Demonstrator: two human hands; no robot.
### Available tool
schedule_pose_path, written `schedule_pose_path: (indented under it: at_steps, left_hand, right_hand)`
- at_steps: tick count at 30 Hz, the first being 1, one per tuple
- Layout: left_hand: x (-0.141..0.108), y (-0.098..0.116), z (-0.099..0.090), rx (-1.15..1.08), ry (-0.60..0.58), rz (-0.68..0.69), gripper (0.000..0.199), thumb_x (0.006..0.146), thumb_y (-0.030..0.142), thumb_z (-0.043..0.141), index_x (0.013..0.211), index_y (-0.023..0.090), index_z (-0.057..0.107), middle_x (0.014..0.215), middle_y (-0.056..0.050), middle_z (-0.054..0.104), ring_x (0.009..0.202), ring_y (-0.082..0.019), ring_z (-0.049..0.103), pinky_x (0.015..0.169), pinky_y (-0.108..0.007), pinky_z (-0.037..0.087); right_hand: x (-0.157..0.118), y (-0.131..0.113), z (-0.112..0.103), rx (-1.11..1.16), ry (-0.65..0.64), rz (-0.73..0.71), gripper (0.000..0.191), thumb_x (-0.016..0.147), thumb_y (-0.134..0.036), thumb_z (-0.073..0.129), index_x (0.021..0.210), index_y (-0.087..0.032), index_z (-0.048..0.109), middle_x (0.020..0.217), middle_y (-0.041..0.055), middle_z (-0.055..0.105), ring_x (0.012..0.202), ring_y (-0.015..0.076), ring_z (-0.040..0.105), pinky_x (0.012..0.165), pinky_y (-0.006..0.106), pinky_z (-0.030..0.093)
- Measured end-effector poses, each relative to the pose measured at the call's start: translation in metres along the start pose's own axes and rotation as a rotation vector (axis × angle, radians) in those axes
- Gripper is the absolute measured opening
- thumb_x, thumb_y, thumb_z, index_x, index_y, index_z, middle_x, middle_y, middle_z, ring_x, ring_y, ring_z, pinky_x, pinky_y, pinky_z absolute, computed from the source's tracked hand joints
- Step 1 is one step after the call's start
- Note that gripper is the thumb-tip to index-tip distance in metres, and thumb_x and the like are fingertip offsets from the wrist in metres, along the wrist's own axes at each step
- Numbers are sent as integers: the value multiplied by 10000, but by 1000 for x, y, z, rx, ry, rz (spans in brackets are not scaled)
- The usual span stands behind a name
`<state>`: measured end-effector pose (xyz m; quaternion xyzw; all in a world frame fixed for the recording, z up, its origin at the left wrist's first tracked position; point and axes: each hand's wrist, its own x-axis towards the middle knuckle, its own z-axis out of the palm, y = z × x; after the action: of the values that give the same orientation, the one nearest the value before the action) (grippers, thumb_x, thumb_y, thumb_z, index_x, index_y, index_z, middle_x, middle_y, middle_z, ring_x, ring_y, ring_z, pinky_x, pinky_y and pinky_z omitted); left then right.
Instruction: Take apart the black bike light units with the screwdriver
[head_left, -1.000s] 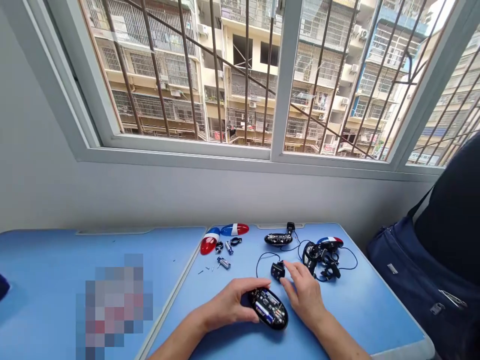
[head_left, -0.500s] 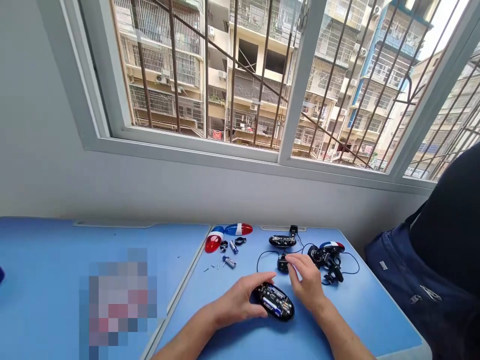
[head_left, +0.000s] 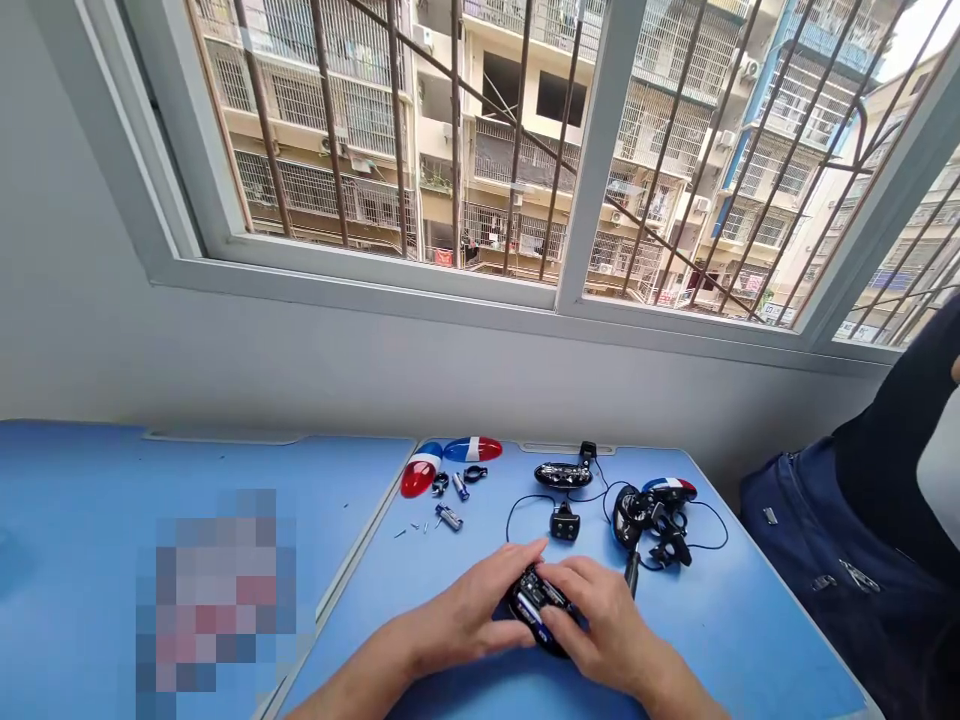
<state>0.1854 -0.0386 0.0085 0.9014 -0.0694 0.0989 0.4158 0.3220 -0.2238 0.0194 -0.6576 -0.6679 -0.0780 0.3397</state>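
A black oval casing point(head_left: 534, 604), its inside facing up with a circuit board and blue-and-silver batteries, is held low over the blue table. My left hand point(head_left: 476, 608) grips its left edge between thumb and fingers. From the right, my right hand point(head_left: 611, 622) lies over the casing, thumb and fingertips pressing on it near the batteries. Its fingers hide the right part of the casing. Just beyond both hands sits a small black two-button switch box point(head_left: 565, 523) with a cable. Past my right hand a black rod-like handle point(head_left: 632, 574) shows, partly hidden.
Red-white-blue oval covers point(head_left: 472, 449), loose batteries point(head_left: 450, 517), black clamp rings point(head_left: 475, 476) and small screws point(head_left: 414, 526) lie at the back left. Another open casing point(head_left: 562, 475) and a cabled heap of black parts point(head_left: 652, 520) lie behind. A person with a navy bag point(head_left: 795, 560) is at right.
My right hand has left the switch box and come down and left onto the open casing. The left hand still holds the casing. The view has shifted slightly.
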Motion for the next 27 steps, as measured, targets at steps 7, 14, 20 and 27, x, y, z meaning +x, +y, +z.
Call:
schedule_pose_path:
  at_steps: [7, 14, 20, 27]
  left_hand:
    - [2, 2, -3, -6, -25, -10, 840, 737, 354, 780, 1461, 299, 360, 1400, -80, 508, 1246, -327, 480, 1083, -454, 381]
    - [6, 1, 2, -13, 8, 53, 916, 709, 489, 795, 1474, 276, 340, 1306, -94, 546, 1169, -334, 506, 1031, -458, 421]
    - [10, 1, 12, 44, 48, 108, 1071, 670, 615, 778, 1511, 249, 227, 1275, -116, 537, 1122, -330, 518, 1000, -447, 440]
    - [14, 3, 25, 151, 154, 129, 1240, 613, 582, 825, 1533, 244, 64, 1294, -141, 509, 1154, -371, 496, 1031, -531, 386]
  right_hand:
    - [4, -7, -6, -5, -104, 44, 314, 900, -328, 485, 1176, -223, 592, 867, 52, 627, 723, 184, 579, 631, 286, 475]
    - [4, -6, -1, 30, -75, 53, 290, 876, -280, 498, 1155, -233, 564, 920, 51, 635, 762, 187, 588, 686, 299, 486]
    - [4, -7, 1, 32, -51, 57, 290, 854, -271, 515, 1138, -234, 553, 915, 45, 638, 773, 196, 582, 697, 309, 487]
    - [4, -9, 4, 6, -32, 80, 324, 822, -249, 524, 1141, -217, 570, 943, 67, 632, 835, 224, 569, 737, 358, 488]
